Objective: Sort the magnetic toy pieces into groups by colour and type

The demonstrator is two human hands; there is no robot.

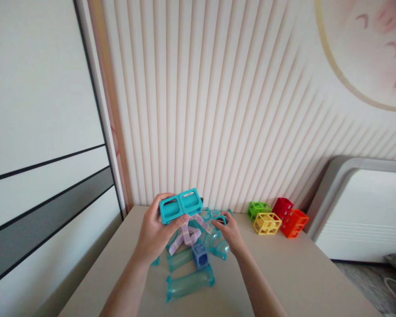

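Teal double block (181,206) held up over a tabletop (293,266) of toys

Far on the left I see a white cabinet (46,88) with black lines and a grey stripe. Next comes my left hand (154,224). Its thumb and fingers are wrapped around the teal double block, up above the tabletop. The block has two windows facing me. Below it lie see-through teal tubes (190,284) and some lilac pieces (193,238) in a jumble. A blue cube (200,256) sits just beside the front tube.

Then comes my right hand (230,230). It pinches a little teal and dark piece (221,219), too small for me to tell what it is.

Farther right, near the wall (201,101), a green block (258,207) is behind a yellow block (267,223). Just beside them, a red block (282,205) is behind an orange block (294,223). Last, on the far right, I see a white panel (376,211) with a grey edge.
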